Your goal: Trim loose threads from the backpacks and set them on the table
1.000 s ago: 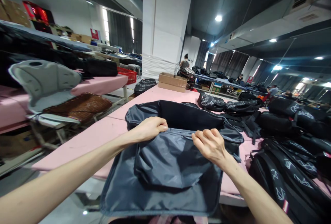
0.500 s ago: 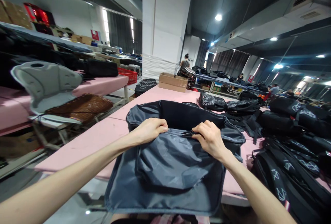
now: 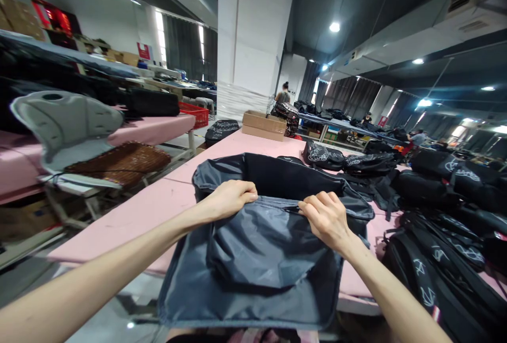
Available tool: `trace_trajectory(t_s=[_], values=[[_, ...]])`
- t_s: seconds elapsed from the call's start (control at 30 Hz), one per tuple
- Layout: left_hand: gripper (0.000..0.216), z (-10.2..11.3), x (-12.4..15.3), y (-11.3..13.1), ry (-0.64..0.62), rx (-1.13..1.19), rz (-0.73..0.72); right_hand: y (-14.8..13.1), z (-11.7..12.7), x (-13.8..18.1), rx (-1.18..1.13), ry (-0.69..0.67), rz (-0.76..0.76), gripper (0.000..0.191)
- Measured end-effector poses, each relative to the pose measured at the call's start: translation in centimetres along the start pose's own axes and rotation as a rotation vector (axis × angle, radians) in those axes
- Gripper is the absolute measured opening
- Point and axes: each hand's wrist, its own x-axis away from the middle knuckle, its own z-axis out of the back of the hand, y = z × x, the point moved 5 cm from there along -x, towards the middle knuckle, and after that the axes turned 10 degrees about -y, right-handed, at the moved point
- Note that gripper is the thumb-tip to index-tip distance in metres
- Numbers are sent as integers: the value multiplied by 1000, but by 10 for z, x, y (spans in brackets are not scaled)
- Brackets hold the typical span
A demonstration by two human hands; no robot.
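A dark grey bag (image 3: 253, 258), its lining turned outward, lies open in front of me. My left hand (image 3: 238, 195) is closed, pinching the seamed edge of the lining between thumb and fingers. At the right part of the same edge, my right hand (image 3: 325, 216) is closed round thread snips (image 3: 292, 209). Only their dark pointed blades show, lying along the seam and pointing left; the handles are hidden in my fingers. Behind both hands the bag's black inside (image 3: 273, 174) gapes open.
The bag rests on a pink-topped table (image 3: 130, 221). Black backpacks (image 3: 431, 269) are piled along the right. An open cardboard box (image 3: 263, 125) stands at the far end, before a white pillar (image 3: 253, 31). A grey chair (image 3: 67, 126) stands left. People work in the background.
My right hand has moved slightly right and down along the seam, with the snips' blades. My left hand keeps its pinch in almost the same place.
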Motion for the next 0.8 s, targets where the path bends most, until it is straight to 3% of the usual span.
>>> trace_trajectory(t_s=[0.4,0.8], values=[[24,-2,4,-2,42,-5,-60,19,-15,-7,-430,-80,-51,4],[23,-3,3,-2,35,-6,-49,11,-9,-5,-245,-18,-62,6]])
